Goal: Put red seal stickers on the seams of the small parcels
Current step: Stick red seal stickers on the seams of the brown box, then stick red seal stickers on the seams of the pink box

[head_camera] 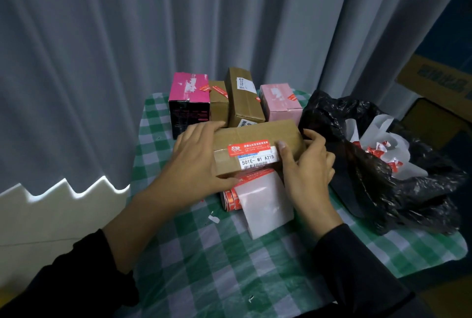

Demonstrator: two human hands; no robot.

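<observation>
Between both hands (196, 156), the sealed parcel (258, 146) lies lengthwise left-to-right.

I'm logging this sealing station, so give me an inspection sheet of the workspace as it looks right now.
Surface: green checked tablecloth.
Job's things: brown parcel with a red seal sticker over its edge; sticker roll under it; four stickered boxes behind.
Clutter: black plastic bag holding backing scraps; paper bits on the cloth.
Grippers: left hand and right hand both grip the parcel.
Cables: nothing seen.
Surroundings: grey curtain; cardboard cartons at right.
</observation>
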